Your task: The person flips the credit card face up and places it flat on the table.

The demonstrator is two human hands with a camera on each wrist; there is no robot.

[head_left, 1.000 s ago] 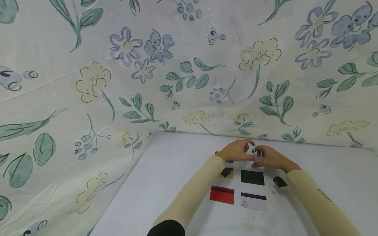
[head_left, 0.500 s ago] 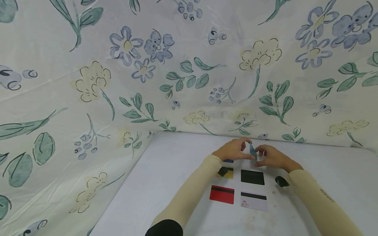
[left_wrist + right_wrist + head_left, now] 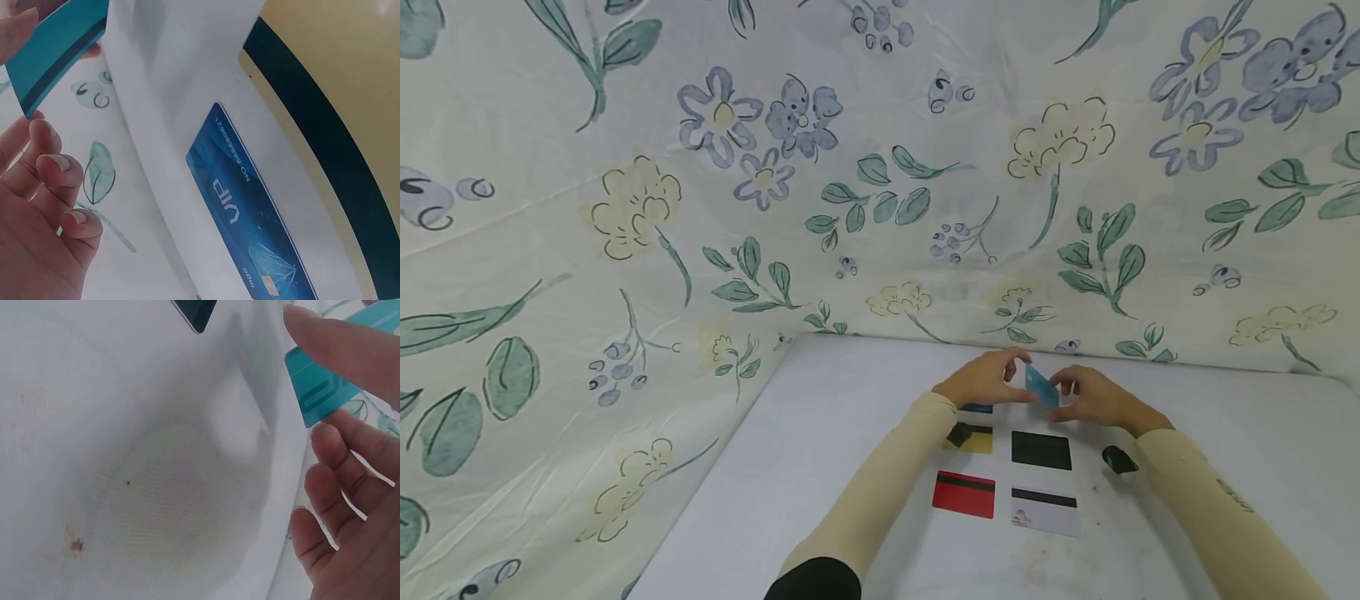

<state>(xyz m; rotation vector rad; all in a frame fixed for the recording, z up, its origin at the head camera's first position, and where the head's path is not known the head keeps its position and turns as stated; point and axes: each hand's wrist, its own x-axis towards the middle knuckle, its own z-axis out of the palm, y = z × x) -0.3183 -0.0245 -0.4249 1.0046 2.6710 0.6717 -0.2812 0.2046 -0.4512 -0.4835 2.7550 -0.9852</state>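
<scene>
Above the far part of the table, a teal card [image 3: 1042,387] stands raised and tilted between both hands. My left hand [image 3: 985,379] holds its left edge with thumb and index finger. From the other side, my right hand [image 3: 1096,397] pinches the card between thumb and fingers. The left wrist view shows a dark stripe along the teal card [image 3: 59,59]. A printed outline shows on the teal card [image 3: 322,387] in the right wrist view. Below the left hand lies a blue card [image 3: 244,206] marked VIP, mostly hidden in the head view by that hand and sleeve.
On the white table [image 3: 820,417] lie a yellow card [image 3: 979,443] with a dark stripe, a black card [image 3: 1041,451], a red card [image 3: 964,495] and a white card [image 3: 1045,512]. A black piece [image 3: 1119,460] sits by the right sleeve. Flower-printed cloth [image 3: 880,250] hangs behind.
The teal card has turned from edge-on so that its face shows. My left hand has shifted slightly left; my right hand has barely moved. The cards on the table lie as before.
</scene>
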